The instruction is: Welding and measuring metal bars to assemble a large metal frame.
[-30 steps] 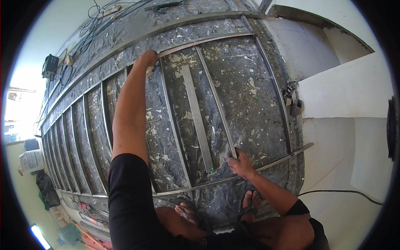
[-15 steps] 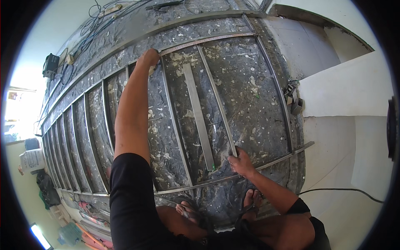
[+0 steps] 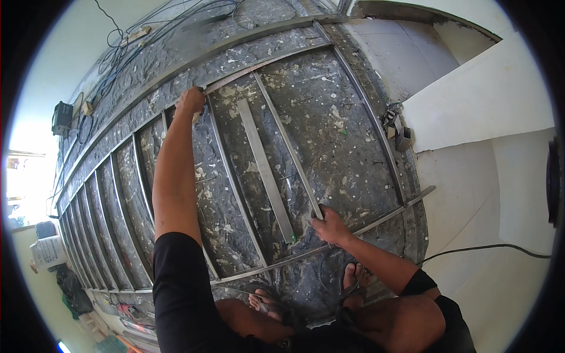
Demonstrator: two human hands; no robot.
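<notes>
My left hand (image 3: 189, 101) is closed at the far rail of a metal ladder-like frame (image 3: 229, 182), on what looks like a tape measure; its case is mostly hidden. The tape's pale blade (image 3: 232, 76) stretches right along that rail. My right hand (image 3: 329, 226) grips the near end of a slim steel crossbar (image 3: 282, 135), whose far end meets the same rail. Between this bar and the neighbouring rung lies a loose flat grey metal bar (image 3: 262, 165), with a small green bit at its near end.
The frame lies on paint-spattered dark floor (image 3: 347, 176). A long rail (image 3: 235, 38), cables and a dark machine (image 3: 62, 117) are beyond. At right are small metal pieces (image 3: 403, 135), a white wall panel (image 3: 471, 100) and a black cable (image 3: 500, 247). Bags (image 3: 48, 253) are piled at left.
The view has tilted slightly, shifting the frame and surroundings in the picture. Both my hands keep their holds at the same places on the metalwork.
</notes>
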